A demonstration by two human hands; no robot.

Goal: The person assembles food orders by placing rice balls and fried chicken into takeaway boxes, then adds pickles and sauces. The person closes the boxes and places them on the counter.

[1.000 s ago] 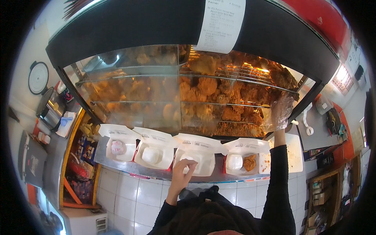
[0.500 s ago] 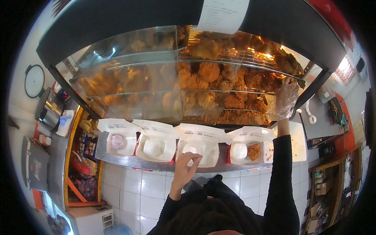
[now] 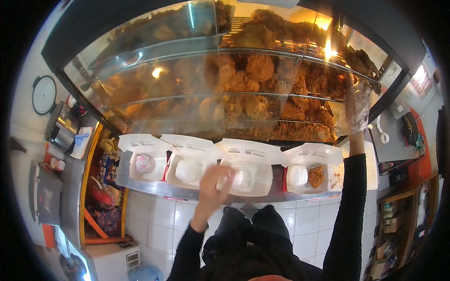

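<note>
My right hand (image 3: 358, 105) is inside clear plastic at the right side of a glass-fronted display cabinet (image 3: 220, 72), beside pieces of fried chicken (image 3: 303, 104); its fingers are hidden. Low over the boxes hovers my left hand (image 3: 214, 187), smeared by motion, in front of an open white carton (image 3: 255, 175) with a white round tub (image 3: 237, 177) inside. In the carton to its right, a white tub (image 3: 297, 175) sits beside a piece of fried chicken (image 3: 316, 176). The leftmost carton (image 3: 157, 164) has a round wrapped item (image 3: 143, 164) in it.
The cartons stand in a row on a metal ledge (image 3: 187, 191) below the cabinet. A crumb-marked white tray or sheet (image 3: 370, 171) lies at the right end. Left are shelves with packets (image 3: 105, 189) and a metal pot (image 3: 63, 126); wooden shelves (image 3: 405, 220) stand right.
My left hand has shifted from its pinch over the third carton toward the second and is now blurred. The view has tilted slightly; my right hand stays at the cabinet's right side.
</note>
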